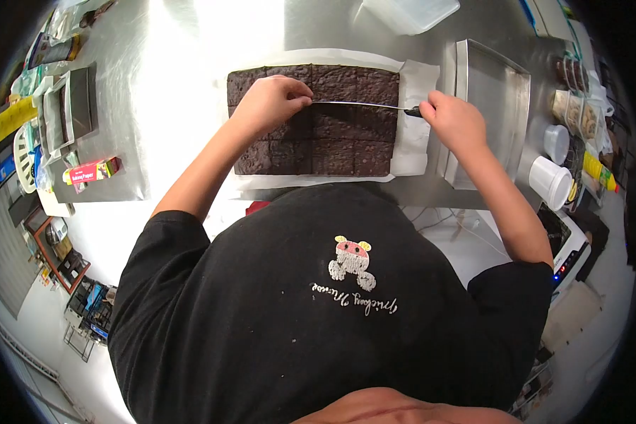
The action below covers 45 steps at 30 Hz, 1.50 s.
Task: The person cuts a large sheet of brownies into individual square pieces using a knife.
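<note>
A dark brownie slab point(353, 157) lies on white baking paper point(413, 138) and shows score lines or cuts across its top. A long, thin knife point(360, 104) lies crosswise over it, its blade along the slab's surface. My right hand point(456, 126) is closed around the black handle at the slab's right edge. At the blade's far end, my left hand point(272, 104) is closed, its fingers pinching the tip area just above the brownie. How deep the blade sits in the slab cannot be made out.
An empty-looking metal baking tray point(493, 106) stands to the right on the steel table point(184, 92). Near it are white tubs point(550, 180). A baking paper box point(92, 171) and a dark tin point(80, 106) sit at left. A translucent container point(413, 13) is at the back.
</note>
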Motion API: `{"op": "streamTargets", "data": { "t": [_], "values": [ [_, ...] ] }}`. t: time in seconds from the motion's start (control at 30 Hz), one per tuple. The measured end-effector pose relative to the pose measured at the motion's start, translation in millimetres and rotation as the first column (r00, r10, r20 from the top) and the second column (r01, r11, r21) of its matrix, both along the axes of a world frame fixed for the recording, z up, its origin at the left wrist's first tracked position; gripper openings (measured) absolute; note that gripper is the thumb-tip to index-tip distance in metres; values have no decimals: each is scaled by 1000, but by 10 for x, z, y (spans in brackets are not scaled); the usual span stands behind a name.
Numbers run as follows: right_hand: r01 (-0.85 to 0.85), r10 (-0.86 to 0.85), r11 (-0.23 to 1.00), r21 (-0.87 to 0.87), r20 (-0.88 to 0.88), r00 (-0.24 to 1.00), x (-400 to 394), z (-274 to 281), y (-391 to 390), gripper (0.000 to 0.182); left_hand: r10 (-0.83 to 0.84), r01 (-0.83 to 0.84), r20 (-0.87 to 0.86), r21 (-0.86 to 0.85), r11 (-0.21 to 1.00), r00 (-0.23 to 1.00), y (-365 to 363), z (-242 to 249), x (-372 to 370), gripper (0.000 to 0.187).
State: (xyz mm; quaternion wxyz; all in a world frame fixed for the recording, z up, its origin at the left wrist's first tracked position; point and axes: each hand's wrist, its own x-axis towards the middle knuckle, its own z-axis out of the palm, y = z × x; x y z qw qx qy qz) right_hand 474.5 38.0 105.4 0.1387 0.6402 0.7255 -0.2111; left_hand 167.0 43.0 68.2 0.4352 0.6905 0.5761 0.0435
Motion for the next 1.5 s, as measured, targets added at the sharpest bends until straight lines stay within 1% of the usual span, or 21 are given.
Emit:
{"op": "streamTargets", "data": {
  "t": [0.07, 0.2, 0.3, 0.37, 0.47, 0.53, 0.9, 1.3, 1.5],
  "values": [
    [8, -8, 1000, -7, 5, 1000, 12, -16, -2, 35, -90, 89, -44, -35, 995, 995, 42, -10, 56, 19],
    [2, -2, 1000, 3, -11, 1000, 28, -33, -13, 36, -120, 116, -67, -60, 991, 991, 77, -62, 81, 19],
    [-4, 4, 1000, 5, -20, 1000, 30, -36, -1, 36, -153, 150, -72, -46, 988, 986, 77, -111, 75, 19],
    [-2, 2, 1000, -2, -14, 1000, 32, -36, 4, 36, -115, 112, -56, -61, 992, 992, 71, -108, 87, 19],
    [-25, 25, 1000, 9, -13, 1000, 36, -48, 2, 36, -105, 99, -76, -86, 991, 991, 83, -104, 109, 19],
    [-12, 15, 998, 58, -46, 999, 35, -71, -10, 30, -110, 103, -69, -91, 991, 992, 100, -114, 106, 19],
    [-19, 22, 999, 51, -62, 998, 86, -219, -31, 28, -133, 123, -73, -125, 984, 988, 153, -120, 120, 20],
    [-29, 31, 999, 39, -52, 998, 91, -262, -23, 27, -110, 99, -86, -127, 987, 990, 170, -160, 134, 17],
    [-13, 16, 999, 35, -62, 998, 102, -300, -33, 27, -127, 109, -106, -163, 981, 986, 191, -118, 157, 19]
  ]
}}
